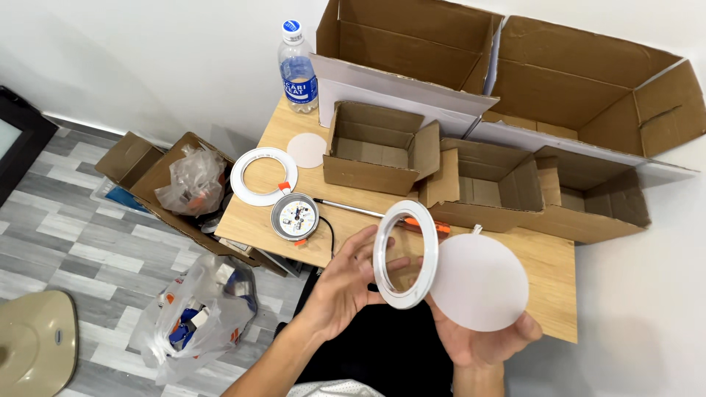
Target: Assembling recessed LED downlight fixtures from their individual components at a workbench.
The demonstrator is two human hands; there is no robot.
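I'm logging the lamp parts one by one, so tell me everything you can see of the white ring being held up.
The white ring is a flat circular frame with a wide open centre and a raised rim, seemingly plastic. It is held upright and turned partly edge-on above the wooden table's near edge. The left hand grips its left side, fingers showing through the opening. Its right edge meets the white disc held by the right hand.
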